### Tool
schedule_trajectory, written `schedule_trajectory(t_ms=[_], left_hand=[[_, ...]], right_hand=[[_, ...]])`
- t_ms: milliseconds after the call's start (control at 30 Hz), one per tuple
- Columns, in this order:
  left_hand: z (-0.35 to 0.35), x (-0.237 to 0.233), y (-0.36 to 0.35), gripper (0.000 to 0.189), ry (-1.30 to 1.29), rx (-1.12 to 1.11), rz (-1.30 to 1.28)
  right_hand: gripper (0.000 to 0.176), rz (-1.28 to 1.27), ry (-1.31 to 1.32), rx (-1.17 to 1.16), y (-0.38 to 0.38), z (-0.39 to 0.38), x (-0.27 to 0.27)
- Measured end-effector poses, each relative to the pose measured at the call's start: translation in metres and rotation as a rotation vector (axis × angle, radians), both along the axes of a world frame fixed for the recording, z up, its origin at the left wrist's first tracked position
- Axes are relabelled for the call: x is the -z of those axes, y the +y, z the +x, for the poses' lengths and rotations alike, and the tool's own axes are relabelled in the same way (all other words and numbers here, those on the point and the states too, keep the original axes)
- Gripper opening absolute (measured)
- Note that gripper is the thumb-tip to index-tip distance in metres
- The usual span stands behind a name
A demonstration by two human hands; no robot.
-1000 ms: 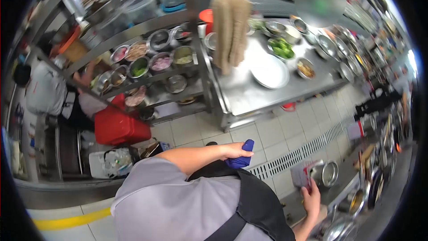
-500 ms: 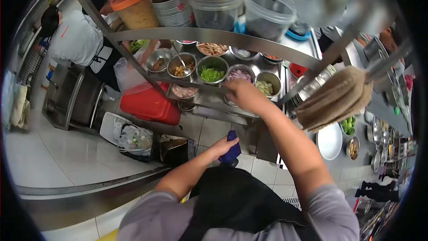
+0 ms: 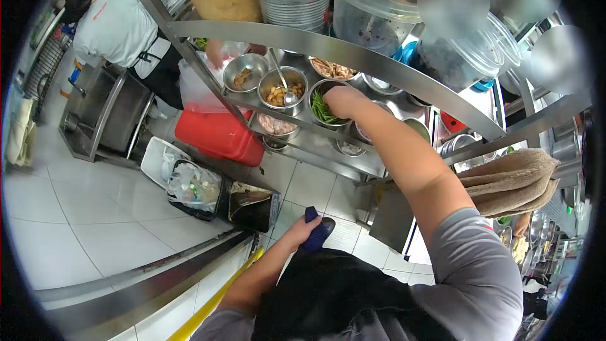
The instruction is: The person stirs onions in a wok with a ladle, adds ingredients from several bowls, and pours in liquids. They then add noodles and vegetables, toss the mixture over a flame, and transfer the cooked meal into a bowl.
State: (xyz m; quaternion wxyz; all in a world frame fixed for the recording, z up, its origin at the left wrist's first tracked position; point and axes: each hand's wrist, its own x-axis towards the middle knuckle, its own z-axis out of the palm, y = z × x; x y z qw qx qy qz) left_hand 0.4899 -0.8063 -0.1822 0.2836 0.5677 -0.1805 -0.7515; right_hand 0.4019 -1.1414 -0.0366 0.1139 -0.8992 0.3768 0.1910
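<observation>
My right hand (image 3: 341, 102) reaches under the metal shelf into a steel bowl of chopped greens (image 3: 320, 108); its fingertips are hidden among the greens, fingers bent down. Low by my apron, my left hand (image 3: 302, 233) is closed around a dark blue cloth (image 3: 316, 235). Left of the greens is a bowl of yellow-brown pieces (image 3: 276, 95) with a spoon (image 3: 283, 79) in it. A further bowl (image 3: 245, 74) holds a little brown food. Pale pink meat (image 3: 275, 125) sits in a bowl nearer me.
A metal shelf edge (image 3: 353, 57) crosses above the bowls, with tubs and a large can (image 3: 293, 0) on it. A brown towel (image 3: 511, 183) hangs at right. A red bin (image 3: 218, 137) and a trash bag (image 3: 192, 189) stand below. A co-worker (image 3: 117, 28) bends at upper left.
My right hand has moved left from near the bowl of chopped purple onion into the greens. My left hand still holds the blue cloth, now lower and a little left. The whole view has shifted.
</observation>
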Motion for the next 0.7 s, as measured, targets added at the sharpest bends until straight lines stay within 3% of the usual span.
schedule_trajectory(t_ms=[100, 200, 267, 533, 633, 700], left_hand=[[0.004, -0.001, 0.000, 0.044, 0.019, -0.061, 0.033], [0.003, 0.004, -0.004, 0.042, 0.014, -0.026, 0.012], [0.001, 0.007, -0.007, 0.041, 0.034, 0.003, 0.017], [-0.008, -0.007, -0.011, 0.047, 0.026, 0.023, 0.039], [-0.008, -0.001, -0.012, 0.049, 0.038, 0.041, 0.025], [-0.008, -0.006, -0.011, 0.046, -0.003, 0.009, 0.056]], right_hand=[[0.026, -0.016, 0.028, 0.050, 0.003, -0.011, -0.009], [0.026, -0.060, -0.088, 0.171, 0.004, -0.017, -0.006], [0.025, -0.124, -0.286, 0.104, 0.005, -0.023, -0.005], [0.025, -0.038, -0.455, 0.205, 0.008, -0.045, -0.002], [0.030, -0.206, -0.652, 0.054, 0.008, -0.049, -0.002], [0.037, 0.068, -0.737, 0.314, 0.019, -0.046, -0.018]])
